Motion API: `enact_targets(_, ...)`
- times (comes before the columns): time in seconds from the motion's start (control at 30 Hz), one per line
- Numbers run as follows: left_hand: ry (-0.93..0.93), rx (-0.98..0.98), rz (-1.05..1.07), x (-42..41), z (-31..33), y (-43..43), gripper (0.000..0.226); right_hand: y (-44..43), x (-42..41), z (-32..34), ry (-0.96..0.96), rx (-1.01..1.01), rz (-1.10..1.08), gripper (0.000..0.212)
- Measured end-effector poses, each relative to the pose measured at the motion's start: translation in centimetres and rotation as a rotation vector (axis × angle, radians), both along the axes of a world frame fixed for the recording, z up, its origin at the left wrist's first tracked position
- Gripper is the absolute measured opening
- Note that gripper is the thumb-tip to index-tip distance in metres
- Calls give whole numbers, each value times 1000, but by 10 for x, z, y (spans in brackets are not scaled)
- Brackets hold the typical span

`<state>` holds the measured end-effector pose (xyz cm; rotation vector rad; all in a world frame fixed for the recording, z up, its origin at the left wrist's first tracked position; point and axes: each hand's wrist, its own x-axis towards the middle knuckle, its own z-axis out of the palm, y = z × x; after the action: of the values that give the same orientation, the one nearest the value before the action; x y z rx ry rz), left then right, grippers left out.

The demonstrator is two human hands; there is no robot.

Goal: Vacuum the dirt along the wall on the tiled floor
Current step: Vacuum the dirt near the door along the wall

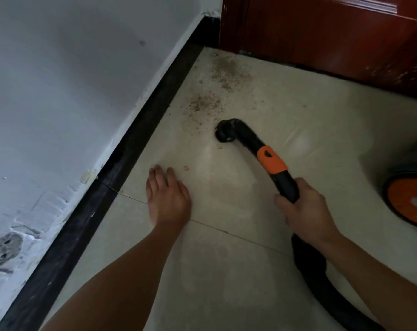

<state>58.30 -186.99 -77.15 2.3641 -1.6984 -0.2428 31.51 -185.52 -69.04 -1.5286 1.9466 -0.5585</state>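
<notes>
Gripping hose (278,168), right hand (305,206); nozzle (224,132) beside dirt (205,102).

pale wall (71,80) | black skirting (136,144) | beige tiled floor (226,271) | red-brown door (322,44)

Nothing here can be read: no word, brand, number or sign. The orange collar (272,161) on the vacuum pipe (247,134) bears a small dark mark, too blurred to make out as a letter or symbol. The orange disc (401,197) on the side of the vacuum body (415,151) shows only a pale grey spot near its middle.
</notes>
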Motion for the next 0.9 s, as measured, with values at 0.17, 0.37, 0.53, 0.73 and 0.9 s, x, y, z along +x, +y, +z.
enact_targets(0.17,-11,-9,-13,-2,-1,-2,51,-4,0,-2,75,-17,-2,21)
enact_targets(0.37,-15,-17,-4,-1,-3,-1,55,-56,10,4,35,-37,-43,20)
enact_targets(0.53,-15,-17,-13,-1,-1,-2,57,0,19,3,-1,51,75,17)
enact_targets(0.73,-13,-3,-15,0,-1,-1,58,-54,32,3,6,-26,42,18)
enact_targets(0.9,-23,-16,-3,0,-1,-1,56,-36,48,-1,-24,20,163,18)
